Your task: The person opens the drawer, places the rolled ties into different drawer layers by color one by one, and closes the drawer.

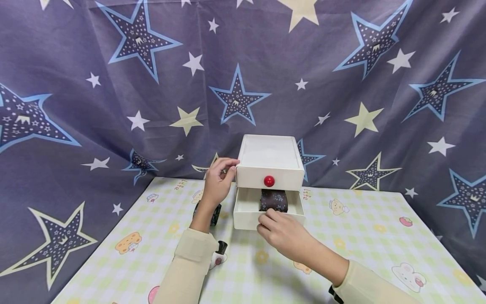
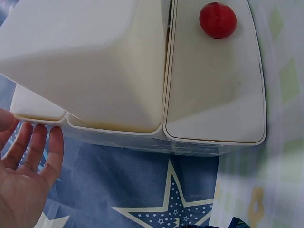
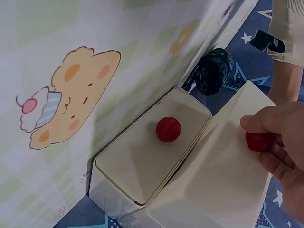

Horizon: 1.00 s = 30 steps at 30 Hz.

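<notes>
A white chest of drawers (image 1: 270, 152) stands at the back of the table, its middle drawer (image 1: 248, 221) pulled out. Inside that drawer lies a rolled dark necktie (image 1: 274, 200) with a small floral pattern. My right hand (image 1: 282, 234) is at the drawer's front; in the right wrist view its thumb and fingers pinch the red knob (image 3: 260, 141). With fairly straight fingers, my left hand (image 1: 220, 181) touches the left side edge of the chest near the top drawer (image 1: 250, 176). The bottom drawer (image 2: 213, 90) is closed, its own red knob (image 2: 217, 20) showing in the left wrist view.
A second dark patterned roll (image 3: 211, 73) stands on the table left of the chest, partly behind my left wrist. The table has a checked cloth (image 1: 360, 245) with cartoon prints. Behind the chest hangs a star-patterned curtain (image 1: 265, 50).
</notes>
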### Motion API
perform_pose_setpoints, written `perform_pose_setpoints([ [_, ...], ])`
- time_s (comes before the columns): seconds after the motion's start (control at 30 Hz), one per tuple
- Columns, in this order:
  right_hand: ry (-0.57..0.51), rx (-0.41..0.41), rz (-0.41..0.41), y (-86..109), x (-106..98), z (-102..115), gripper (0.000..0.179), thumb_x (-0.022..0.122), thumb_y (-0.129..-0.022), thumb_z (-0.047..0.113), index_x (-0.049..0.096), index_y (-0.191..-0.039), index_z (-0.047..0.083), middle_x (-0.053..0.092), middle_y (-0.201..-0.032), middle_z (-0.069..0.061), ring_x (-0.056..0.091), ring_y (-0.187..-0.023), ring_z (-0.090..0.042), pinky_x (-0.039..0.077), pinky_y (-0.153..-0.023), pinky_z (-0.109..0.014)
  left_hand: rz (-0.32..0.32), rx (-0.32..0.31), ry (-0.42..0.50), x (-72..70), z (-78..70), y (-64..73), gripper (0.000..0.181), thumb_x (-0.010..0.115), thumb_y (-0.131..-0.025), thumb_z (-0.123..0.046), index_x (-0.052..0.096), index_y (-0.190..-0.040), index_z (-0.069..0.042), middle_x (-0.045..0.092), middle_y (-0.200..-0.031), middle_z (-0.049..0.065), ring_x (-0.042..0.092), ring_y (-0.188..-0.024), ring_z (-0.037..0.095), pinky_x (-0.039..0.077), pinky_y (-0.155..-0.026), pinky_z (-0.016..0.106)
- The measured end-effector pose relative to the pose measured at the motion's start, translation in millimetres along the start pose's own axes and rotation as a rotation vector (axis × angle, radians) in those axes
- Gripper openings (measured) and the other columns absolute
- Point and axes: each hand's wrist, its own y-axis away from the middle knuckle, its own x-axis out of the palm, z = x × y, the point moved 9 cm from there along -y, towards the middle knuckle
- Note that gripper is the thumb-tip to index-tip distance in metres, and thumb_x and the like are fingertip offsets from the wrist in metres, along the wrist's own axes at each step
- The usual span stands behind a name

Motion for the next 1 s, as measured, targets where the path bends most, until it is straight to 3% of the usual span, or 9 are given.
perform_pose_setpoints([
  [0.5,-0.015,0.017,0.005,-0.3,4.8,-4.5,0.010,0.061,-0.095,0.007,0.069,-0.090,0.011,0.059,-0.095,-0.001,0.050,-0.086,-0.019,0.049,-0.073,-0.027,-0.006,-0.014,0.011,1.0,4.4,0.0,0.018,0.059,-0.095,0.014,0.070,-0.110,0.015,0.063,-0.111,0.030,0.064,-0.093,0.038,0.050,-0.069,0.011],
  [0.8,-0.005,0.027,0.023,-1.2,7.1,-7.4,0.006,0.071,-0.091,0.005,0.070,-0.091,0.011,0.060,-0.097,-0.001,0.050,-0.088,-0.019,0.050,-0.076,-0.027,-0.004,-0.042,0.006,1.6,7.5,-0.4,0.019,0.059,-0.096,0.012,0.070,-0.111,0.014,0.063,-0.113,0.028,0.063,-0.095,0.036,0.050,-0.069,0.011],
  [1.0,0.005,0.026,0.017,-1.5,9.0,-8.2,0.004,0.068,-0.092,0.007,0.069,-0.091,0.010,0.060,-0.097,-0.001,0.050,-0.088,-0.019,0.049,-0.075,-0.026,0.000,-0.046,-0.003,1.6,7.9,-0.1,0.019,0.059,-0.097,0.011,0.070,-0.112,0.014,0.063,-0.113,0.028,0.064,-0.095,0.036,0.049,-0.069,0.012],
])
